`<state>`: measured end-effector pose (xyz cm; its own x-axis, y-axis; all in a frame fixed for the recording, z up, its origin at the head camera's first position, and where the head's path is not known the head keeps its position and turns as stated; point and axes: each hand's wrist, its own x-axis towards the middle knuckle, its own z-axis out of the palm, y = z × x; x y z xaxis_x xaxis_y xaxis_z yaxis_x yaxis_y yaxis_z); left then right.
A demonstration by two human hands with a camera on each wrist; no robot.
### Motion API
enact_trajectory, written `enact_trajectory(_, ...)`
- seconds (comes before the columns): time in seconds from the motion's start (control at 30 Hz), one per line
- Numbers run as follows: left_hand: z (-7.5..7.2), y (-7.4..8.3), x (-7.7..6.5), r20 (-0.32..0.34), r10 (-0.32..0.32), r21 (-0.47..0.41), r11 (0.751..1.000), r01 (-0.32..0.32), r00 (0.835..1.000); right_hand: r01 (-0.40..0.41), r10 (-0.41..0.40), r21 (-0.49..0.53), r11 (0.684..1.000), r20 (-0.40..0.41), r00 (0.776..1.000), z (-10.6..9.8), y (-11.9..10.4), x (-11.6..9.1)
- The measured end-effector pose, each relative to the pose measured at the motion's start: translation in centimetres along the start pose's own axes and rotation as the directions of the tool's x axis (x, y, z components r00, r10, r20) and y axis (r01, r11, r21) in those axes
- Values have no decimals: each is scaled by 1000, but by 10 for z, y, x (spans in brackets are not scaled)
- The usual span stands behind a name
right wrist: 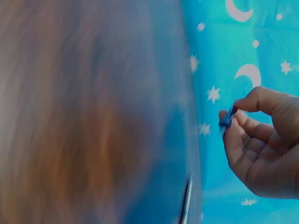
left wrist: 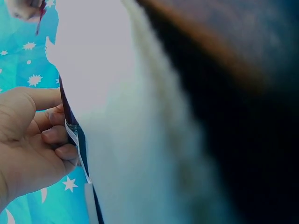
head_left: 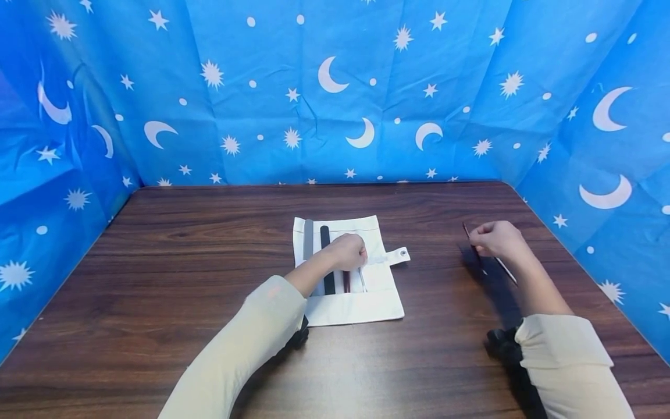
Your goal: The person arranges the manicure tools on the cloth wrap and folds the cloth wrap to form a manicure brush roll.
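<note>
A white fabric tool case (head_left: 356, 309) lies spread on the table, holding a grey nail file (head_left: 308, 238), a black nail file (head_left: 328, 282), a dark red-handled tool (head_left: 346, 281) and a thin metal tool (head_left: 362, 280). Over the case, my left hand (head_left: 346, 251) has curled fingers touching the tools; in the left wrist view its thumb meets a dark strip, and whether it pinches it is unclear. At the right, my right hand (head_left: 498, 237) pinches a thin dark red stick with a pale tip (head_left: 466, 230). Below that hand lies a slim silver tool (head_left: 506, 271).
The case's strap (head_left: 396, 256) with a metal snap points right. Brown wood-grain table (head_left: 157, 262) spreads around the case. A blue curtain (head_left: 272, 99) with white moons and stars stands behind and along both sides. Dark wrist gear (head_left: 505, 346) sits under each sleeve.
</note>
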<state>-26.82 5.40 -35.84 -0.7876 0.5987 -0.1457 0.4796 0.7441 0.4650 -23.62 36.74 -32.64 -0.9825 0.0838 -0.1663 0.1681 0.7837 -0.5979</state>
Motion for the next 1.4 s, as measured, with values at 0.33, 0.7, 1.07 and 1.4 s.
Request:
enact_trajectory(0.33,1,-1,1,-2,0,0,1000,0,1000,75,-59,594,801,-47,997,39,-62,18)
enact_trajectory(0.7,-1,-1,0,-13,16,12,1000,-16,1000,45,-1,702,710,-62,998,98,-114,40)
enact_trajectory(1.07,0,-2,0,-1,10,-29,1000,-10,1000,-31,-8,513,858,74,997,118,-122,44)
enact_trajectory(1.4,-2,-1,-1,18,-5,-44,999,5,1000,-62,-25,491,869,168,985,116,-120,41)
